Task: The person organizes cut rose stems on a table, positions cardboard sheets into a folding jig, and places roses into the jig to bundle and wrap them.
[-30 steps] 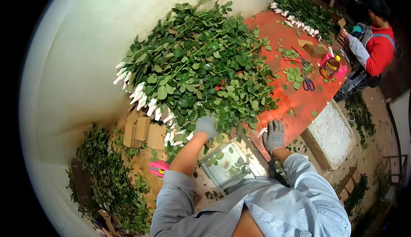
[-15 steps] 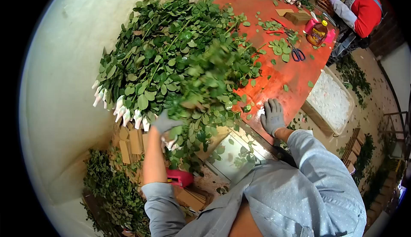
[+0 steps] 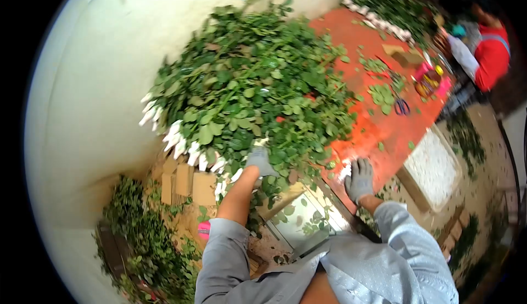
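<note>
A big heap of leafy rose stems [image 3: 263, 90] lies across the left of the red table, with white-covered flower heads [image 3: 174, 139] along its near left edge. My left hand [image 3: 259, 161], in a grey glove, reaches into the near edge of the heap. Its fingers are blurred and partly hidden by leaves; something small and pale shows at their tips, and I cannot tell whether they grip it. On the near edge of the red table [image 3: 379, 139], my gloved right hand [image 3: 359, 180] lies flat, fingers stretched out, holding nothing.
Dark-handled scissors [image 3: 402, 106], loose leaves and a yellow-capped bottle [image 3: 430, 81] are on the table. A person in red [image 3: 491, 57] stands at its far right. Beside it is a white-filled box [image 3: 433, 166]. Cardboard pieces [image 3: 204, 187] and cut foliage [image 3: 148, 238] lie at lower left.
My left hand has moved right along the heap's near edge, and the foliage that was blurred by motion has settled. My right hand stays on the table. The view has shifted.
</note>
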Available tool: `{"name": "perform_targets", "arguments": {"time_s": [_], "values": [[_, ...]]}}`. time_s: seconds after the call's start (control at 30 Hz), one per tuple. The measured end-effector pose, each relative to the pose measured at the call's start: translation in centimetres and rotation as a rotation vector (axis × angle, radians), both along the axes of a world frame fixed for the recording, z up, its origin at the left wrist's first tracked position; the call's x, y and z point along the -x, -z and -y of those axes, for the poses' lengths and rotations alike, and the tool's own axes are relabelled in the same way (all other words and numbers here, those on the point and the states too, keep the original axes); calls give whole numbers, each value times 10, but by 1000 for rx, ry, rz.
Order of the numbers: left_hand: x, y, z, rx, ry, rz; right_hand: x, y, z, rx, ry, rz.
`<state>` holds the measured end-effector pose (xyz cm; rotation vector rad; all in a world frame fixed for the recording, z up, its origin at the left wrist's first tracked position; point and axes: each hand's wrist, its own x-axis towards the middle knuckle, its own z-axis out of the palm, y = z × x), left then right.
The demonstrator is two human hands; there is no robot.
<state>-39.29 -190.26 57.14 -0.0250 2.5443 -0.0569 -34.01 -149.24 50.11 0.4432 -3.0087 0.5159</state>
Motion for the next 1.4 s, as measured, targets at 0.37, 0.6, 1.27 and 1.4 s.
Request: {"name": "perform_targets", "arguments": {"time_s": [0.37, 0.6, 1.27, 1.4], "values": [[-40, -99, 5, 53, -69, -225, -2, 5, 0, 17, -38, -60], [-2, -175, 23, -336, 105, -218, -2, -7, 3, -30, -37, 8], [129, -191, 142, 121, -63, -844, -2, 1, 1, 5, -52, -26], [75, -206, 88, 135, 77, -905, -3, 9, -1, 4, -40, -3]]}}
